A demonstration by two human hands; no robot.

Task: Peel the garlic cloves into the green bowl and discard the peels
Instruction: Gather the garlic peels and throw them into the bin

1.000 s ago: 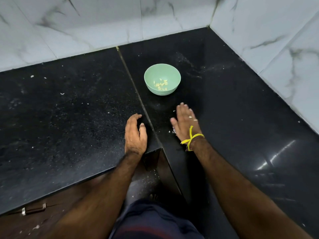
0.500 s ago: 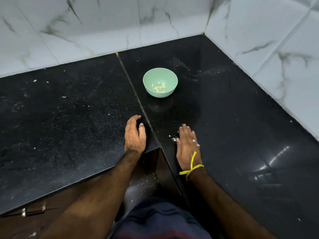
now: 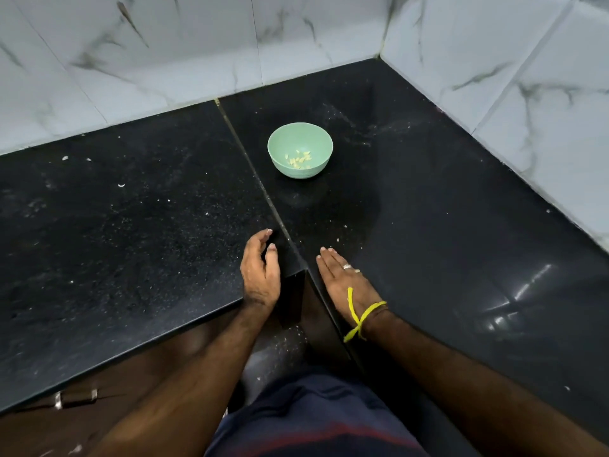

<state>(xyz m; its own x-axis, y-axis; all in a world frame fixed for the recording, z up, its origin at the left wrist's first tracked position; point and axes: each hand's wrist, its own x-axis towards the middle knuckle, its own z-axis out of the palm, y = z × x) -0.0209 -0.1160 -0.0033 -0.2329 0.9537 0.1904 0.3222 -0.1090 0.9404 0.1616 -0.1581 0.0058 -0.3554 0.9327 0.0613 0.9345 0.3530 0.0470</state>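
Seen from a head-worn camera looking down, nearest is the person's lap in dark blue cloth with a reddish stripe [image 3: 313, 427], and two bare forearms reaching forward to the inner corner of an L-shaped, glossy black stone table [image 3: 131, 245]. At lower left, beneath the table edge, a brown wooden cabinet front carries a metal handle [image 3: 75, 398]. The left hand [image 3: 260, 275] rests on its edge at the corner of the left slab, its fingers loosely curved with the thumb standing apart, a relaxed, wide grip holding nothing. The right hand [image 3: 346, 282] lies flat, palm down, on the right slab just beside the corner, its fingers straight and close together, likewise holding nothing; it wears a silver ring [image 3: 346, 266] on one finger and a knotted yellow thread [image 3: 361, 316] at the wrist. A few tiny pale peel flakes [image 3: 338, 239] lie on the table just beyond the right fingertips, and more white specks are scattered over the left slab. Farther back, well apart from both hands and just right of the seam between the slabs, stands the round pale green bowl [image 3: 290, 136], upright, with a small cluster of pale yellow peeled garlic cloves [image 3: 300, 158] lying in its bottom. Behind the table rise white marble-patterned wall tiles [image 3: 164, 54] with grey veins, meeting in a corner at upper right.
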